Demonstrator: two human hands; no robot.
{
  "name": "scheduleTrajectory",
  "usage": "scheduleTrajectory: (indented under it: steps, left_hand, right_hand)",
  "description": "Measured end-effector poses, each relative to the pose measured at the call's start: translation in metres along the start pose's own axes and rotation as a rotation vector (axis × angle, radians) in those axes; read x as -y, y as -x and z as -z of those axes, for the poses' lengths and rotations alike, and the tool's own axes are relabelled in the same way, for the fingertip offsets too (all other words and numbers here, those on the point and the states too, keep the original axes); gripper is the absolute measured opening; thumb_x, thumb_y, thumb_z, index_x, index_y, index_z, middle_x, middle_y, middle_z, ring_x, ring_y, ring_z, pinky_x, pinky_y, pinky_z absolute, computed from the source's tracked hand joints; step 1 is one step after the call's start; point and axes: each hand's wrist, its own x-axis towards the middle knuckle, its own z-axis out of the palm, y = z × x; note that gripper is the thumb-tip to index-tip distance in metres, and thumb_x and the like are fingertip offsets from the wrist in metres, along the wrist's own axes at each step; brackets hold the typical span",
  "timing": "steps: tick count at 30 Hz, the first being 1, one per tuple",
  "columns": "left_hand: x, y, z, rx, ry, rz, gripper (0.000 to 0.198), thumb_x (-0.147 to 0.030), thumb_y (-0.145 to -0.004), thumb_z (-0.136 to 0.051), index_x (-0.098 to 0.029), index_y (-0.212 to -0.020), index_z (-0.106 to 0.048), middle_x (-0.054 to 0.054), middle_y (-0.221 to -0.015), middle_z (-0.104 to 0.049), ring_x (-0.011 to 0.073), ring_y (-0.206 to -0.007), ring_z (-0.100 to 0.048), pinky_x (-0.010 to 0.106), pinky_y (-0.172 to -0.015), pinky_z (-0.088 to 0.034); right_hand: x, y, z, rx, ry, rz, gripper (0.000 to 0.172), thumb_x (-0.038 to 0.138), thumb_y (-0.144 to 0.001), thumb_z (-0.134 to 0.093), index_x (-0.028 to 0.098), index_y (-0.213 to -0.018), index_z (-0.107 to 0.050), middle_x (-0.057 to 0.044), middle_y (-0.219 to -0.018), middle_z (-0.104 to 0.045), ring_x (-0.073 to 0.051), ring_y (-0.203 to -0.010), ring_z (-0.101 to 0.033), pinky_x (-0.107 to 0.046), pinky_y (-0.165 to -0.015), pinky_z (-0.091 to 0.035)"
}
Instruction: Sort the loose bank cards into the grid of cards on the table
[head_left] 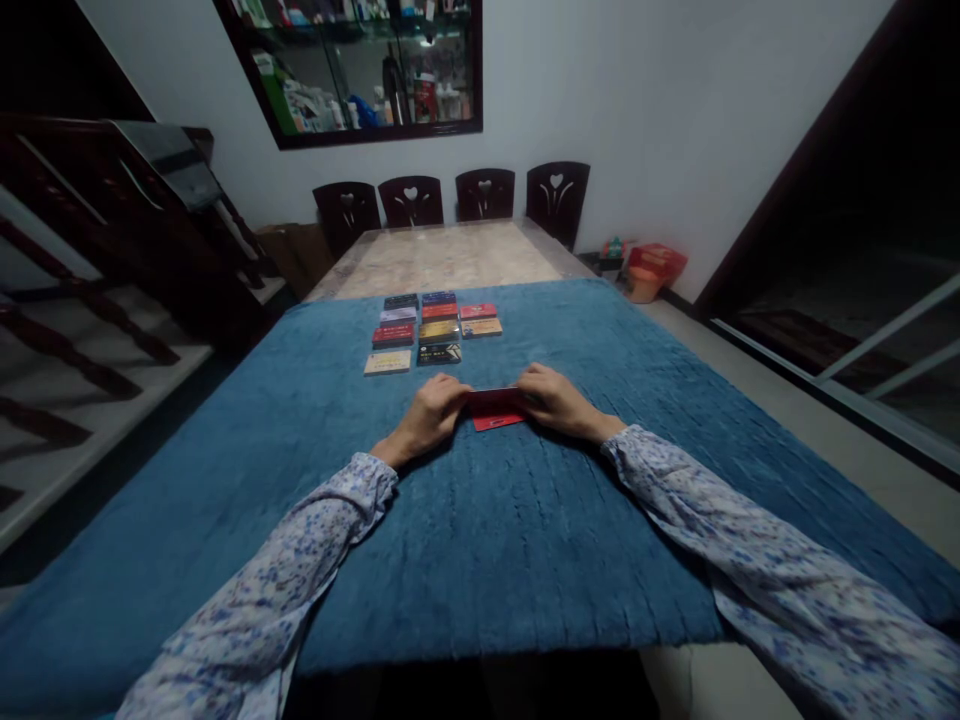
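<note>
Left hand: the left hand (429, 412) lies knuckles up on the blue cloth (480, 540), fingers curled together and closed on the left end of the red card (495, 409).
Right hand: the right hand (553, 398) mirrors it, fingers bent and pinched on the card's right end; the two hands are near each other with only the card between them.
Red card: it sits between the two hands, low over the cloth; whether it touches the cloth cannot be told. Its long axis runs side to side, from one hand to the other, with one long edge toward the person and the near right corner sticking out below the right hand's fingers. Its top face is plain red with a small pale mark that cannot be read.
Laid-out cards: just beyond the hands, away from the person, the card rows (435, 329) lie flat in three short columns, each card with its long axis side to side. The nearest of them, a pale card (388, 361) and a dark card (439, 352), lie just past the left hand's knuckles.
Sleeves: flowered sleeves (315, 560) cover both forearms down to the wrists.
Table: the cloth covers the near part of the table (450, 258); its bare stone top shows past the cards.
Chairs: four dark chairs (484, 193) stand at the far end, well apart from the hands.
</note>
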Motion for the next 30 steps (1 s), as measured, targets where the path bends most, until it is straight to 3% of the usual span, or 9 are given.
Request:
scheduleTrajectory:
  steps: [10,16,23,30]
  left_hand:
    - [0.003,0.002,-0.002,0.009,0.033,0.047,0.023,-0.008,-0.093,-0.055,-0.015,-0.108,-0.070,0.009,-0.094,-0.072,0.0198,-0.091,-0.065,0.034,-0.083,-0.057]
    - [0.005,0.001,-0.004,-0.014,0.022,0.051,0.019,-0.014,-0.096,-0.055,-0.014,-0.107,-0.071,0.009,-0.094,-0.072,0.0195,-0.089,-0.067,0.034,-0.082,-0.058]
    - [0.004,0.002,-0.003,-0.030,0.034,0.109,0.017,-0.016,-0.096,-0.058,-0.015,-0.102,-0.074,0.008,-0.094,-0.072,0.0174,-0.086,-0.068,0.031,-0.081,-0.058]
    - [0.005,0.003,-0.001,-0.050,0.048,0.137,0.017,-0.012,-0.090,-0.061,-0.015,-0.100,-0.075,0.007,-0.093,-0.072,0.0182,-0.091,-0.069,0.034,-0.083,-0.059]
  right_hand:
    - [-0.002,-0.002,-0.003,0.021,0.037,-0.048,0.013,0.015,-0.093,-0.056,0.019,-0.085,-0.065,-0.005,-0.076,-0.064,-0.020,-0.077,-0.049,-0.033,-0.073,-0.041]
    - [-0.004,-0.003,-0.005,0.031,0.074,-0.081,0.017,0.016,-0.092,-0.059,0.020,-0.075,-0.060,-0.004,-0.075,-0.060,-0.019,-0.075,-0.046,-0.032,-0.071,-0.037]
    - [-0.004,-0.003,-0.006,-0.041,-0.002,-0.131,0.009,0.020,-0.092,-0.062,0.020,-0.086,-0.069,-0.006,-0.084,-0.066,-0.021,-0.081,-0.052,-0.034,-0.075,-0.043]
    - [0.003,-0.014,0.001,-0.175,-0.137,-0.245,0.011,0.027,-0.095,-0.060,0.021,-0.095,-0.069,-0.007,-0.093,-0.071,-0.022,-0.089,-0.062,-0.039,-0.083,-0.050]
